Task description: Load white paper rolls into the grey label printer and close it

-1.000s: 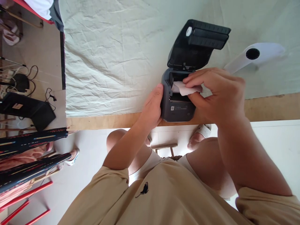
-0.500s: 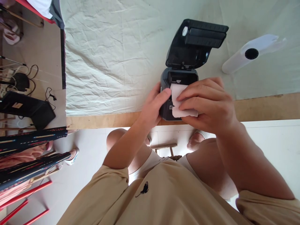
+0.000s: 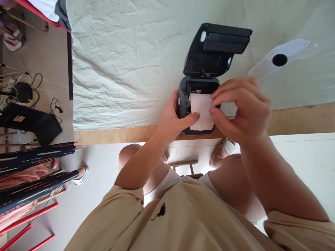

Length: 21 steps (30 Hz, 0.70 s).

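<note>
A small black label printer [image 3: 184, 82] stands at the table's front edge, its lid [image 3: 209, 52] swung up and back. White paper [image 3: 201, 104] from a roll lies over the open bay and reaches down across the front. My left hand [image 3: 174, 118] wraps round the printer's left side, its thumb pressing on the paper. At the right edge of the paper is my right hand [image 3: 240, 108], thumb and fingertips closed in on that edge. The roll itself is mostly hidden under the paper.
A white plastic wrapper [image 3: 290, 48] with a black round label lies right of the printer on the pale cloth [image 3: 125, 62]. At far left are a black box-like object [image 3: 28, 122], cables on the floor, red stool legs [image 3: 28, 218] and another person's patterned trousers [image 3: 36, 153].
The paper now lies flatter and longer over the printer's front. My right hand has shifted from on top of it to its right edge. My left thumb has moved down onto the paper.
</note>
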Available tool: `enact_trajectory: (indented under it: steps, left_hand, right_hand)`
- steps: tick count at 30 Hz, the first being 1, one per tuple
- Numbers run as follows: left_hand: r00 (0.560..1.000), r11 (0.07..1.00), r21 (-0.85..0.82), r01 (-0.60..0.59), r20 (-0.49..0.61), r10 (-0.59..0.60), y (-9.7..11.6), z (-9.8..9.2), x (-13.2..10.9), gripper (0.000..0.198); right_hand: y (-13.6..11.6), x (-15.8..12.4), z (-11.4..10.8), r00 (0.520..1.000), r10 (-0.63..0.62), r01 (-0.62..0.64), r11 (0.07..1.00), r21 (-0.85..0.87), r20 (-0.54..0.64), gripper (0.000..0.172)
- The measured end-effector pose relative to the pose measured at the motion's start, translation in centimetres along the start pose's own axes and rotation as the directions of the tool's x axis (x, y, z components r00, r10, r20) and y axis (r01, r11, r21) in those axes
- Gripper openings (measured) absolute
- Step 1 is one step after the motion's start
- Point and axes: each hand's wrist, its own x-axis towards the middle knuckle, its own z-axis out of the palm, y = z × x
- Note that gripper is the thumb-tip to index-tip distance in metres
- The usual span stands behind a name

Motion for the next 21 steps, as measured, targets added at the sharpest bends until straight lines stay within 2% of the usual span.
enact_trajectory:
  steps: [3, 7, 9, 11, 13, 15, 16, 17, 21]
  left_hand:
    - [1.000, 1.000, 0.004, 0.005, 0.012, -0.006, 0.2, -0.1, -0.2, 0.078]
    - [1.000, 1.000, -0.028, -0.008, -0.008, 0.008, 0.4, 0.1, -0.4, 0.065]
    - [0.999, 1.000, -0.007, 0.009, -0.037, -0.010, 0.4, 0.1, -0.4, 0.062]
    - [0.999, 1.000, 0.021, 0.021, -0.035, -0.020, 0.4, 0.1, -0.3, 0.067]
    - [1.000, 0.999, 0.040, 0.021, -0.012, -0.021, 0.4, 0.0, -0.2, 0.070]
    - [1.000, 0.998, 0.062, 0.018, -0.008, -0.017, 0.4, -0.1, -0.2, 0.072]
    - [1.000, 0.997, 0.071, 0.019, -0.011, -0.018, 0.4, -0.2, -0.2, 0.073]
    - [1.000, 0.997, 0.078, 0.022, -0.013, -0.021, 0.3, -0.2, -0.2, 0.074]
    - [1.000, 0.997, 0.078, 0.026, 0.001, -0.027, 0.1, -0.3, -0.2, 0.078]
  right_hand:
    - [0.5, -0.1, -0.3, 0.997, 0.067, -0.064, 0.996, -0.056, 0.047, 0.022]
    - [0.5, -0.5, -0.3, 0.984, 0.091, -0.074, 0.990, -0.116, 0.153, 0.027]
    - [0.8, -0.8, -0.3, 0.990, 0.100, -0.092, 0.992, -0.085, 0.101, 0.028]
    - [1.3, -1.0, -0.2, 0.985, 0.173, -0.173, 0.984, -0.032, -0.007, 0.030]
    - [1.7, -1.1, -0.1, 0.963, 0.265, -0.264, 0.964, 0.032, -0.052, 0.045]
    - [1.9, -1.0, -0.2, 0.952, 0.305, -0.302, 0.948, 0.101, -0.007, 0.067]
    - [1.9, -0.8, -0.3, 0.949, 0.314, -0.314, 0.939, 0.142, 0.022, 0.072]
    - [1.8, -0.7, -0.4, 0.944, 0.326, -0.327, 0.926, 0.187, 0.037, 0.071]
    - [1.1, -0.5, -0.8, 0.902, 0.432, -0.414, 0.853, 0.317, 0.017, 0.047]
